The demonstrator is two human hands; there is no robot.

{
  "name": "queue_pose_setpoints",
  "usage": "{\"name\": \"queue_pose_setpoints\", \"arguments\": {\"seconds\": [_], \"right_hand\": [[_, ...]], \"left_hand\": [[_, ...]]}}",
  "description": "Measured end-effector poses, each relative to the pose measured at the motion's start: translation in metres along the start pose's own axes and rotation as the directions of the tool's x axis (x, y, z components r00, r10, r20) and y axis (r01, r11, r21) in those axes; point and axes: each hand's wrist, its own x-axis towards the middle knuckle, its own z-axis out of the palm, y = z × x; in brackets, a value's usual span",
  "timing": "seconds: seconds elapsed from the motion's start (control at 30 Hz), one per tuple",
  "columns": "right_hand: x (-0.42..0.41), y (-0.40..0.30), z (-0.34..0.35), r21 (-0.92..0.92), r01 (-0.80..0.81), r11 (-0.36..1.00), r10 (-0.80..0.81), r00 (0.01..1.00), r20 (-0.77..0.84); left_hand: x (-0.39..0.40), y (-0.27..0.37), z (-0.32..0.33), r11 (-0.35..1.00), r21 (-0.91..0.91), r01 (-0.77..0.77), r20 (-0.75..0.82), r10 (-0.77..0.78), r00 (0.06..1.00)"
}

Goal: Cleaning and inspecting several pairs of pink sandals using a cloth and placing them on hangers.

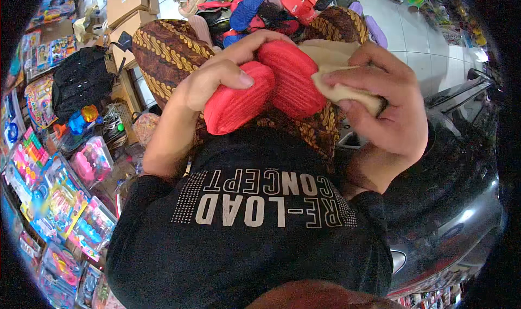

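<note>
My left hand (220,79) grips a pair of red slippers above my lap, its thumb pressed on the nearer red slipper (242,101). Ridges run across the outer faces of both. The other red slipper (291,81) leans beside it, its upper end against my fingers. In my right hand (386,101) a beige cloth (354,91) is bunched between thumb and fingers, its edge touching the right side of that second slipper. Part of the cloth hangs behind my fingers, so its full shape is hidden.
Brown patterned cloth (163,56) covers my legs. Beyond lies a pile of slippers, including a blue slipper (248,8) and red sandals (299,1). Cardboard boxes (128,1), a black bag (81,81) and packaged toys (89,223) are at left. A glossy black vehicle (443,187) stands close at right.
</note>
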Motion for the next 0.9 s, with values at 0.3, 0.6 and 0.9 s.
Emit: {"name": "queue_pose_setpoints", "arguments": {"seconds": [0.3, 0.6, 0.9], "right_hand": [[0.025, 0.002, 0.031, -0.132, 0.019, 0.991, -0.038, 0.989, -0.143], [-0.002, 0.019, 0.018, -0.046, -0.213, 0.976, 0.203, 0.966, -0.163], [0.034, -0.048, 0.079, 0.108, -0.175, 0.979, 0.203, 0.916, -0.347]], "left_hand": [[0.013, -0.012, -0.018, 0.999, -0.029, 0.027, 0.102, -0.024, 0.994], [0.008, -0.031, -0.058, 0.972, -0.212, -0.099, 0.06, 0.114, 0.992], [0.006, -0.029, -0.048, 0.922, -0.385, -0.046, 0.067, 0.077, 0.995]]}}
